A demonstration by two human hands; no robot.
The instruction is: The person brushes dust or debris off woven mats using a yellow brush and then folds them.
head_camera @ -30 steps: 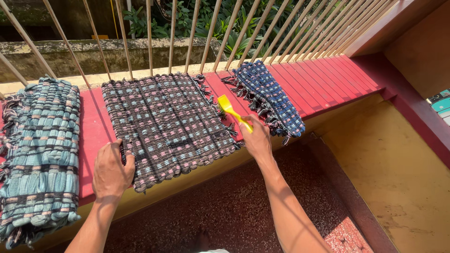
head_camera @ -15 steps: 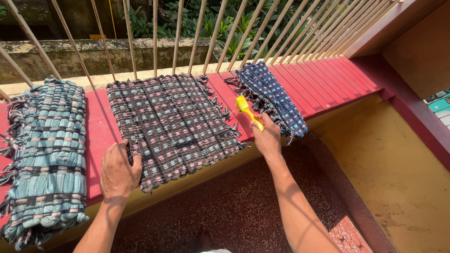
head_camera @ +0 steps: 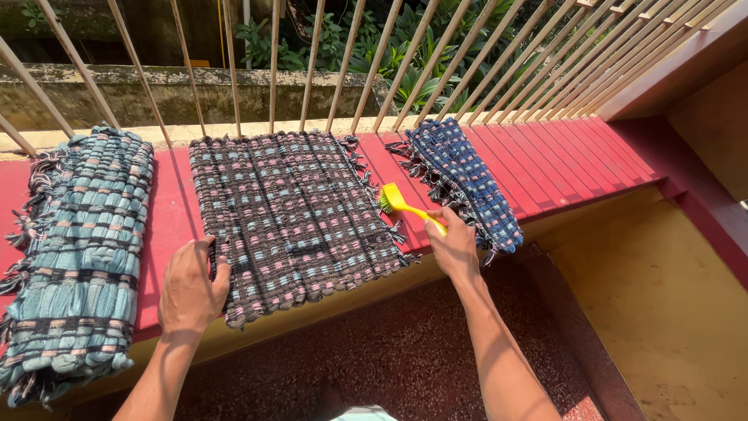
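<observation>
brown mat [head_camera: 292, 210] is pinned flat at ledge [head_camera: 167, 226] front edge by open left hand [head_camera: 191, 288] | yellow brush [head_camera: 405, 206] is gripped by right hand [head_camera: 452, 243], handle mostly hidden | teal mat [head_camera: 78, 249] is cut off at left

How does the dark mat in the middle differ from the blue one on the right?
The middle mat is brown-black with pink and pale blue flecks; the right mat is dark blue. The middle mat shows much wider; the right mat looks narrow. The left hand presses the middle mat's edge, while the right hand holds a yellow brush between the two mats. Both are woven, fringed, and lie on the red ledge.
</observation>
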